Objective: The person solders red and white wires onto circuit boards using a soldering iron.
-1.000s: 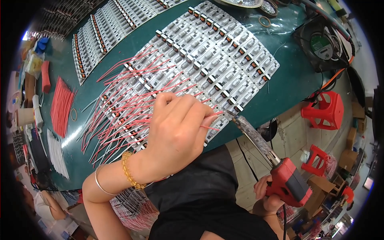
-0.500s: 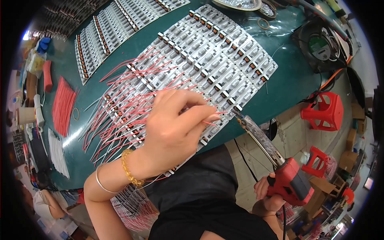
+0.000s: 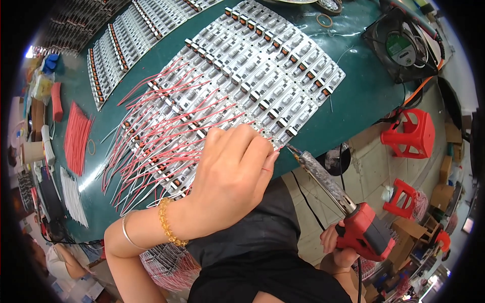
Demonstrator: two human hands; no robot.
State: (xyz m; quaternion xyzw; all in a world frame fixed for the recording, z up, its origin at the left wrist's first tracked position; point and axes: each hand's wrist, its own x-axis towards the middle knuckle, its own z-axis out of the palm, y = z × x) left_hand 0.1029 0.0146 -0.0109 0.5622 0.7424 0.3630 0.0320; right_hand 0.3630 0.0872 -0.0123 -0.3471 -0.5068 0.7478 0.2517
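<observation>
A panel of small white circuit boards (image 3: 262,65) lies on the green table, with several red wires (image 3: 166,126) and white wires running from its left and near part. Over its near edge my left hand (image 3: 232,169) is closed in a pinch, with a short bit of red wire (image 3: 266,169) showing at the fingertips. My right hand (image 3: 337,246) is wrapped round the red and black handle of a soldering gun (image 3: 365,230). The gun's tip (image 3: 291,148) points up and left, close to the panel's near right corner and just right of my left fingertips.
Bundles of red wires (image 3: 77,139) and white wires (image 3: 74,197) lie at the left. More board panels (image 3: 144,38) are at the far left. A black fan (image 3: 401,48) stands at the far right. Red stools (image 3: 411,132) are on the floor, and a black cable (image 3: 308,199) hangs beside the table.
My left hand has shifted right and nearer over the panel, closer to the gun's tip. The whole view has shifted slightly. My right hand keeps its grip on the soldering gun.
</observation>
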